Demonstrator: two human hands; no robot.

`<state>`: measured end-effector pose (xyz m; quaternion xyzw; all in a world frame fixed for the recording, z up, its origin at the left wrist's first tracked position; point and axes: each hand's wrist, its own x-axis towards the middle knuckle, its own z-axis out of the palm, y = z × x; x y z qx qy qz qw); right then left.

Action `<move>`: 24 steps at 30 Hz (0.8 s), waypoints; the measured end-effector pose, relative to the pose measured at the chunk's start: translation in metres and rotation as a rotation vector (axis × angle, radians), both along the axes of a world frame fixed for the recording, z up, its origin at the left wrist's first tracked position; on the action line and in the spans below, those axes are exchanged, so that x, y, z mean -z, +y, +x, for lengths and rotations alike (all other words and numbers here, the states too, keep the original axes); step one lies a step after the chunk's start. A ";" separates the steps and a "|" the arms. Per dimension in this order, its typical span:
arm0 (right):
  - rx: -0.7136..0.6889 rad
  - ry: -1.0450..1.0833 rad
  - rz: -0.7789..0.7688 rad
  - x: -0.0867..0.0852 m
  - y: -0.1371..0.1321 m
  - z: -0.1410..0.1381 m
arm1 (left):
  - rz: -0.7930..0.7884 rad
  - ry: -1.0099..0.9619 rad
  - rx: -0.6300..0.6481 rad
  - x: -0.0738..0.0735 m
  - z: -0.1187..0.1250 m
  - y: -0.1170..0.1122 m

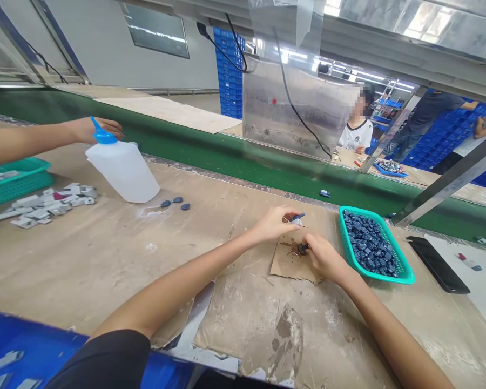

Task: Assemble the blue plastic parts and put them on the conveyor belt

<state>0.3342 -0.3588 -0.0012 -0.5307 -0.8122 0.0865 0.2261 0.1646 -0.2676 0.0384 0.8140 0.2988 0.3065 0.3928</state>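
My left hand (283,222) is closed on a small white piece with a dark blue end (297,218); a thin reddish edge shows beneath it. Just to the right and nearer to me, my right hand (322,255) pinches a small dark part (303,249), its exact kind unclear. That part is low over a torn piece of cardboard (283,265) with wet brown stains. Beside my right hand stands a green basket (407,276) filled with small dark blue plastic pieces (368,240).
A co-worker's hand (95,129) is behind a white squeeze bottle (123,170) with a blue nozzle. Several grey-white parts (59,202) lie by another green basket (20,183). A black phone (437,265) lies at right. A green conveyor belt (267,167) runs behind the table.
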 end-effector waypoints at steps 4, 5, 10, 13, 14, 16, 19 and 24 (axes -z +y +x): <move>0.016 0.029 -0.002 0.002 0.000 0.001 | 0.077 0.026 0.001 0.005 0.001 0.000; 0.024 0.043 -0.003 0.001 0.000 0.001 | 0.080 0.016 0.005 0.006 0.001 0.000; 0.106 0.279 -0.026 -0.012 0.002 0.001 | 0.136 -0.016 0.025 0.013 0.003 0.000; 0.222 0.802 -0.098 -0.025 0.003 -0.001 | 0.208 0.008 0.015 0.012 0.004 -0.005; 0.254 0.946 -0.119 -0.028 0.004 -0.002 | 0.220 0.014 0.014 0.011 0.005 -0.007; 0.284 1.087 -0.146 -0.031 0.004 -0.004 | 0.238 0.023 0.013 0.010 0.005 -0.011; 0.261 1.143 -0.189 -0.031 0.004 -0.005 | 0.260 0.043 0.024 0.010 0.007 -0.014; 0.217 1.116 -0.163 -0.028 0.004 -0.006 | 0.282 0.040 0.058 0.013 0.008 -0.016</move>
